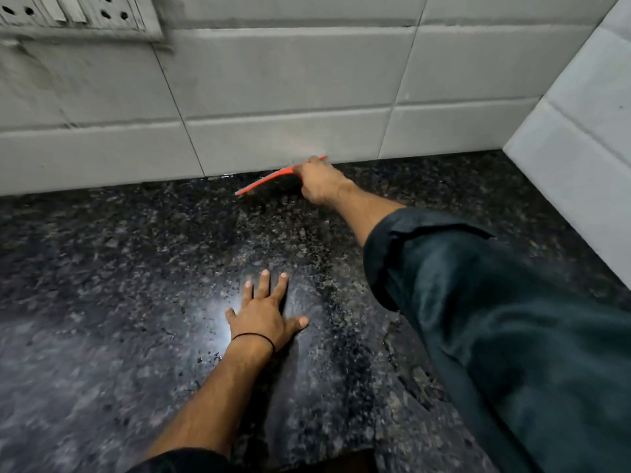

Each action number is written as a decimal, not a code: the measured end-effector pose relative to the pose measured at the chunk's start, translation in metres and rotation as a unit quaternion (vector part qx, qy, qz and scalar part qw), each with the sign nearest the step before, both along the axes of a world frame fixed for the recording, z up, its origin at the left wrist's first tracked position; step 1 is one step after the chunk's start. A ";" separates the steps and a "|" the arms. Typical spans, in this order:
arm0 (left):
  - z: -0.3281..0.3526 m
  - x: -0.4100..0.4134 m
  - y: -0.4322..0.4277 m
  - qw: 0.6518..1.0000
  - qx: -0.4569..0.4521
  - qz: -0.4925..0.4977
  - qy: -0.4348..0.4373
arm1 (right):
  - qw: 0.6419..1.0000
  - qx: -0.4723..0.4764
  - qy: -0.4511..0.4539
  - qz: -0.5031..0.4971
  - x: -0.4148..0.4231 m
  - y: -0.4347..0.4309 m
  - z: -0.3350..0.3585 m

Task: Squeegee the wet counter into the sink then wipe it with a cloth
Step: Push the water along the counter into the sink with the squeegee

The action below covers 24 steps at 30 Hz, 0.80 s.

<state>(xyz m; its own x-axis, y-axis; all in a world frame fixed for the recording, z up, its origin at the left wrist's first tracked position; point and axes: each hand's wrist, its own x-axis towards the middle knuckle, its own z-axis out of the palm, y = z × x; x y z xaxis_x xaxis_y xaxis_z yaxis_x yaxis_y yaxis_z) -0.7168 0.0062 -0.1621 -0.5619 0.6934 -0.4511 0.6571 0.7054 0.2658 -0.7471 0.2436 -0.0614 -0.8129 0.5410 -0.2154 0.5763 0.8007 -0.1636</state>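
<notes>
An orange squeegee [264, 180] rests its blade on the dark speckled granite counter [119, 285], far back where the counter meets the tiled wall. My right hand [319, 182] is shut on it, arm stretched forward in a dark teal sleeve. The blade runs from the hand out to the left. My left hand [264, 315] lies flat on the counter nearer to me, fingers spread, holding nothing; a thin black band circles its wrist. Neither sink nor cloth is in view.
Grey tiled wall [273, 97] runs along the back of the counter, and a white tiled side wall [580, 131] closes the right corner. A switch and socket panel [75, 15] sits on the wall at top left. The counter's front edge is near the bottom.
</notes>
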 end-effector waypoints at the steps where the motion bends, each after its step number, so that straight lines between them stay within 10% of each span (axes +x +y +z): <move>1: 0.001 0.000 0.001 1.000 -0.002 0.000 0.002 | 1.000 -0.004 -0.004 -0.009 -0.011 -0.002 -0.003; 9: 0.010 0.002 0.000 1.000 0.003 0.004 -0.001 | 0.997 -0.011 -0.002 -0.071 -0.016 -0.010 -0.004; 24: 0.017 0.004 -0.007 1.000 0.009 -0.003 -0.028 | 0.976 0.017 -0.215 0.001 0.314 0.006 0.025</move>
<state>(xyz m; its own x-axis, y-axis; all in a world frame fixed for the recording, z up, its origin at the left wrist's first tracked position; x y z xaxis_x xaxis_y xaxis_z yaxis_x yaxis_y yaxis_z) -0.7130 -0.0008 -0.1454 -0.5317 0.7047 -0.4697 0.6444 0.6965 0.3156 -0.4326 0.2501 -0.0363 -0.6523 0.5527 -0.5187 0.5845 0.8025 0.1200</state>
